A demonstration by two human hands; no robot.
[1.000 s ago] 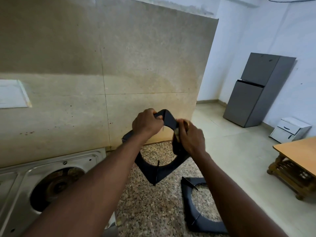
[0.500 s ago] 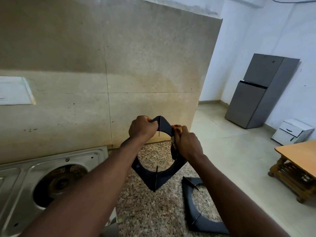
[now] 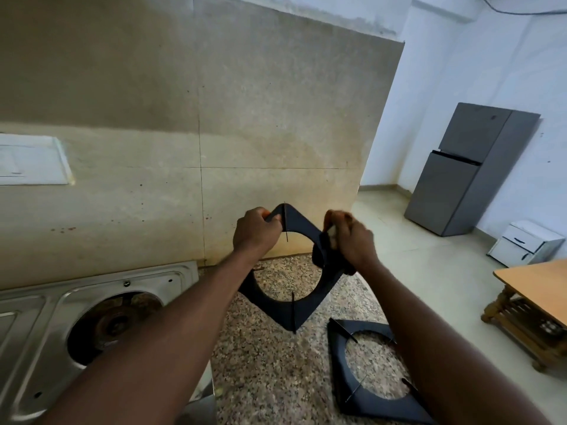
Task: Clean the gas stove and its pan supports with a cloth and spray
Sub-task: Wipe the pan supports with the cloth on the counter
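Dead ahead at twelve o'clock in the head view, we hold one black pan support (image 3: 287, 315) up on edge like a diamond above the speckled counter (image 3: 270, 378), its lowest corner close to the stone, though we cannot tell whether it touches. Our left hand (image 3: 256, 230) is curled round the frame just beside the top corner, at about eleven o'clock on the ring. Our right hand (image 3: 352, 240) is closed on a dark cloth (image 3: 319, 257) wrapped over the bar at about two o'clock; it is blurred, so we judge it is rubbing along that side. To do this well, we should let the left hand brace the frame firmly while the right pinches the cloth right round the bar and runs it the full length, into the corner and along the thin prongs where grease would lodge. Then we should turn the frame a quarter so each side comes under the cloth. The prongs look sharp, so the cloth should lead, not bare fingers. At five o'clock the second support (image 3: 336, 363) lies flat on the counter; whether it is clean we cannot tell. At eight o'clock the steel stove (image 3: 40, 317) sits with its burner well (image 3: 110, 320) uncovered and brown with residue, so we judge much of the job remains. No spray bottle is in view.
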